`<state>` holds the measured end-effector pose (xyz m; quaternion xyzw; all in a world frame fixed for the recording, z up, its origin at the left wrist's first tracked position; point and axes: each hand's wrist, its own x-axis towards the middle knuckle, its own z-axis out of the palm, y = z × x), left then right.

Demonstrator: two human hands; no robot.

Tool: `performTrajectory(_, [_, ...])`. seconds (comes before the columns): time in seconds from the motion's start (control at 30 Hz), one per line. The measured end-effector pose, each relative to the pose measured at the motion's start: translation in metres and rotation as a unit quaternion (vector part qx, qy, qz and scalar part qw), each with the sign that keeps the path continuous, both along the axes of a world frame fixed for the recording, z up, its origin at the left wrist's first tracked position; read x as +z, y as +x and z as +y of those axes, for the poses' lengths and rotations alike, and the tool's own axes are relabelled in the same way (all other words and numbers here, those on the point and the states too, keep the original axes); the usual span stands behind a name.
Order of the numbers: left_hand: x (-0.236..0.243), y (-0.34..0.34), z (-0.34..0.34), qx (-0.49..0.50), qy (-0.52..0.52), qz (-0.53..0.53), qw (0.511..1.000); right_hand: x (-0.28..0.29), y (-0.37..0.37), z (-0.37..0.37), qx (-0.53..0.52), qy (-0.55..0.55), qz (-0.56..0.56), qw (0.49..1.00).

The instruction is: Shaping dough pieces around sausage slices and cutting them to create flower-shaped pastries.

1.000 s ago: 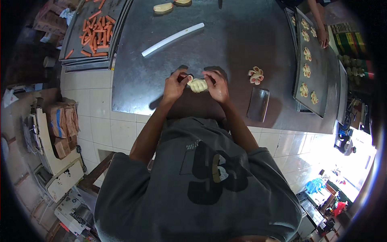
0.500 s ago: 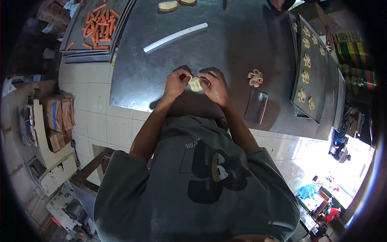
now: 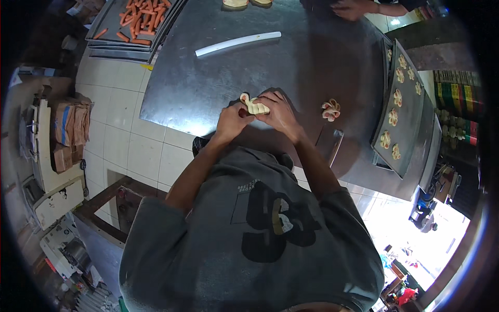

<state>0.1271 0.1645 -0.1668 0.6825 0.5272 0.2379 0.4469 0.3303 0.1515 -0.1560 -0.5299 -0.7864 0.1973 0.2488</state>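
Between my two hands, just above the dark metal worktop (image 3: 208, 78), is a pale sausage-filled dough roll (image 3: 256, 107) with cuts across it. One cut piece is turned out at its far left end, showing a reddish sausage slice. My left hand (image 3: 232, 123) pinches the roll's near left side with closed fingers. My right hand (image 3: 281, 114) is curled over its right end; the fingertips are partly hidden. To the right lies a flower-shaped dough piece (image 3: 331, 110) with sausage slices in its petals. Nearer me, a metal dough scraper (image 3: 337, 143) rests by the table edge.
A white tube (image 3: 239, 43) lies across the worktop. Orange sausages (image 3: 143, 21) fill a stacked tray at the far left. On the right, a tray (image 3: 382, 140) carries several shaped doughs. Another person's hand (image 3: 351, 9) is at the far edge, and more dough (image 3: 235, 4) lies far off.
My left hand has come down to the roll's near side, and the roll has tilted. A piece at its left end now stands turned out. The other person's hand shows more fully.
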Motion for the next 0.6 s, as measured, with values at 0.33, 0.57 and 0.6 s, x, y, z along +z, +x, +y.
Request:
performTrajectory(0.33, [-0.009, 0.007, -0.005, 0.042, 0.094, -0.012, 0.995, -0.004, 0.006, 0.000, -0.002, -0.063, 0.020, 0.998])
performTrajectory(0.57, [-0.019, 0.003, -0.001, 0.023, 0.096, 0.036, 0.995, -0.006, 0.006, -0.001, -0.008, -0.091, 0.020, 0.996])
performTrajectory(0.6, [-0.017, 0.001, 0.000, 0.030, 0.076, 0.023, 0.996, -0.005, 0.006, -0.001, -0.009, -0.091, 0.019, 0.996])
